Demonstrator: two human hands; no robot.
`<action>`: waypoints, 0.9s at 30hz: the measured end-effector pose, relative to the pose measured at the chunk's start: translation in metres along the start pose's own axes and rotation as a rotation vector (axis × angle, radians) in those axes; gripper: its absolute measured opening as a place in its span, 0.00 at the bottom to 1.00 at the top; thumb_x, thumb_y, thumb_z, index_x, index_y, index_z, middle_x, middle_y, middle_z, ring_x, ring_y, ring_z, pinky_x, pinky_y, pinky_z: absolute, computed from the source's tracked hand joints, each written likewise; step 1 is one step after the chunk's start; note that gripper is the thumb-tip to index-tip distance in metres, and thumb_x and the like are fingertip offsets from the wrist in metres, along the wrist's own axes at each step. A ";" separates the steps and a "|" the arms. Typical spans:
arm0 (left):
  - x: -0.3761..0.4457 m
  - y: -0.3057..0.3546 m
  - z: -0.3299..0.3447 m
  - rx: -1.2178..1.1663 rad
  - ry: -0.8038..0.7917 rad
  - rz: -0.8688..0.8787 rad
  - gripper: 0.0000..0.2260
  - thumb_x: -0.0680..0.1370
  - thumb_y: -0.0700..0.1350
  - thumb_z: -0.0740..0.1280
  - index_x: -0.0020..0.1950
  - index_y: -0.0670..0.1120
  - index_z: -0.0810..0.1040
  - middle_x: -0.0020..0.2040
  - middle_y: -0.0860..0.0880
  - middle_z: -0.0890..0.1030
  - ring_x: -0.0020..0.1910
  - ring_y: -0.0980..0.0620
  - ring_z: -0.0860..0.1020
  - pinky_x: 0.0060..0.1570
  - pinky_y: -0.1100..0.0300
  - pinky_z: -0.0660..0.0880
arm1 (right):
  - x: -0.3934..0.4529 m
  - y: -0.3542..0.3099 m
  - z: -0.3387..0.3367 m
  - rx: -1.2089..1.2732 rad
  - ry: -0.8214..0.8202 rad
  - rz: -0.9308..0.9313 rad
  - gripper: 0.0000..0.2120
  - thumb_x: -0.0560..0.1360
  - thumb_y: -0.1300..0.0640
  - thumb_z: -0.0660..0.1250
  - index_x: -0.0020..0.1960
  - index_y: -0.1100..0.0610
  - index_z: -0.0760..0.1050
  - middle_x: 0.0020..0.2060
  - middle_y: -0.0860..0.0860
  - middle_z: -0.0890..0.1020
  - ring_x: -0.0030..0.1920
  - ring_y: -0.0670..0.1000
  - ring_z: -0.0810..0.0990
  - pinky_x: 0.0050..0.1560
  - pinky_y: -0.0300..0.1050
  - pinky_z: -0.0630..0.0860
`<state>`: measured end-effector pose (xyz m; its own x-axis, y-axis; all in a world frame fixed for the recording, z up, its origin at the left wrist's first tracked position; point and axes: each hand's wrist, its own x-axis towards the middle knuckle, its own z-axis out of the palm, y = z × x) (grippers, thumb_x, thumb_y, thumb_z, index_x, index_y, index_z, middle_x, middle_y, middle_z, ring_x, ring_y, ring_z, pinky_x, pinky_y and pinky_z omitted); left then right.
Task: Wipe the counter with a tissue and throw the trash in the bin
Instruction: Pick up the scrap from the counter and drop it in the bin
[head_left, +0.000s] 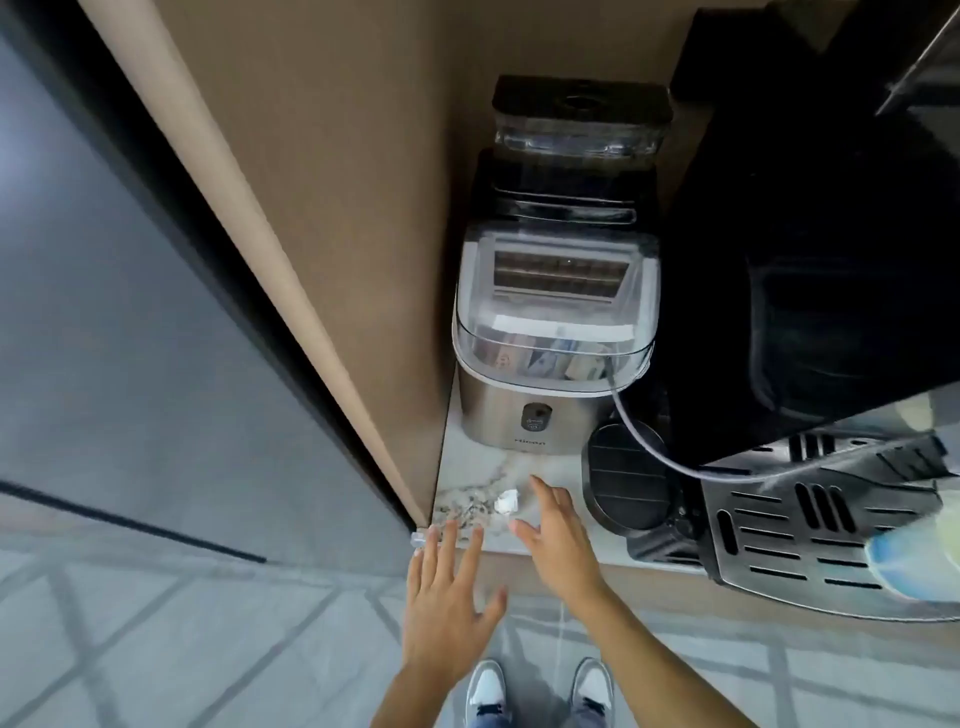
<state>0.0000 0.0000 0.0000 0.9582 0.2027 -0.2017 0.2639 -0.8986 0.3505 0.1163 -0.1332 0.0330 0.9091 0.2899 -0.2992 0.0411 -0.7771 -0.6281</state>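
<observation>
Marble-veined pale counter (470, 470) carries one small crumpled white tissue (507, 502) near its front edge, at 11 o'clock from the right hand (558, 535). Two hands show: left hand (449, 605) and right, fingers spread, holding nothing. One steel ice maker (524, 410) stands behind; the black appliance (810, 322) at 3 o'clock is cut off.

Two hands (447, 597) (558, 535), one crumpled tissue (506, 503), two shoes (485, 688) (592, 686), perhaps three countertop appliances (545, 364) (571, 119) (810, 312)
</observation>
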 end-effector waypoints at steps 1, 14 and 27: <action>0.003 0.000 -0.001 -0.012 -0.032 -0.003 0.34 0.76 0.65 0.56 0.80 0.53 0.59 0.81 0.44 0.57 0.80 0.41 0.53 0.76 0.45 0.52 | 0.006 -0.002 0.001 -0.021 -0.002 -0.016 0.31 0.78 0.48 0.66 0.77 0.52 0.59 0.69 0.54 0.70 0.57 0.58 0.80 0.57 0.52 0.75; 0.018 0.002 0.003 0.069 -0.032 0.057 0.31 0.76 0.61 0.61 0.78 0.52 0.64 0.77 0.42 0.67 0.77 0.39 0.62 0.75 0.43 0.60 | 0.035 -0.012 0.011 -0.356 0.002 -0.133 0.12 0.79 0.56 0.65 0.61 0.59 0.75 0.59 0.55 0.76 0.58 0.56 0.78 0.50 0.48 0.77; 0.014 0.008 -0.004 0.128 -0.094 0.104 0.30 0.77 0.61 0.58 0.78 0.52 0.65 0.78 0.41 0.64 0.77 0.38 0.61 0.72 0.41 0.61 | 0.023 0.008 0.017 -0.142 0.032 -0.094 0.16 0.79 0.60 0.65 0.67 0.57 0.75 0.60 0.55 0.77 0.62 0.55 0.75 0.62 0.46 0.74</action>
<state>0.0164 -0.0022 0.0038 0.9635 0.0740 -0.2575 0.1418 -0.9562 0.2560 0.1310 -0.1234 0.0088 0.9111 0.3491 -0.2194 0.1830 -0.8192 -0.5436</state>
